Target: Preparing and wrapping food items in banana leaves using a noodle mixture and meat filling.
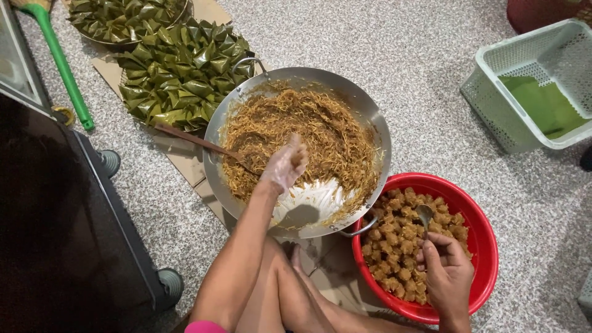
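My left hand [285, 164], in a thin clear glove, hovers over a big metal wok [376, 117] of brown shredded filling, fingers pinched on a small clump of that filling. My right hand [447, 271] grips a metal spoon [424, 216] whose bowl rests among brown lumps piled in a red plastic basin [484, 246]. A wooden spatula [197, 142] lies in the wok with its handle sticking out to the left. My bare legs [290, 296] are folded just below the wok.
Folded green leaf parcels fill a tray [179, 74] and a second bowl [123, 18] at the upper left. A pale green basket [493, 92] with flat leaves stands upper right. A green broom handle [61, 65] and a dark cabinet [61, 222] are on the left.
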